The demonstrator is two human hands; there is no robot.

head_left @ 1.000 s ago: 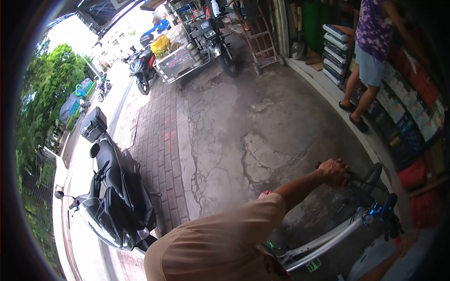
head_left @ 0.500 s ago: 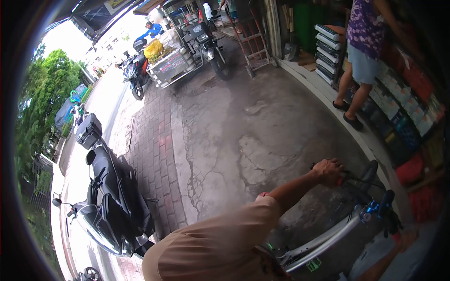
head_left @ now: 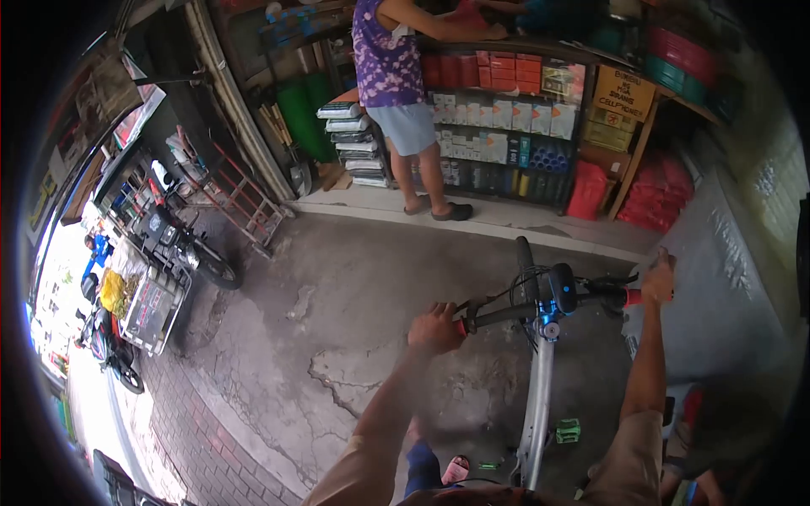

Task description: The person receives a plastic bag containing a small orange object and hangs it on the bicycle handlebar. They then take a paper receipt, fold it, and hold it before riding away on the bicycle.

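Bicycle (head_left: 537,405), lower right, is presumably handling stiff, moderately heavy; left hand (head_left: 434,330) and right hand (head_left: 657,280) are holding its red grips (head_left: 633,297), best hold, fingers curling around them.

The silver-framed bicycle (head_left: 537,405) loses its rear to the bottom edge; beyond it, the purple-patterned-shirt person's (head_left: 389,67) head is cropped; far left of it, the black motorcycle (head_left: 114,482) is cut off.

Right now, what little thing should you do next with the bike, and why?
Probably turn the handlebar a little left. The front wheel points toward the shop's step, and bare pavement lies to the left. My left hand and right hand are both on the bar.
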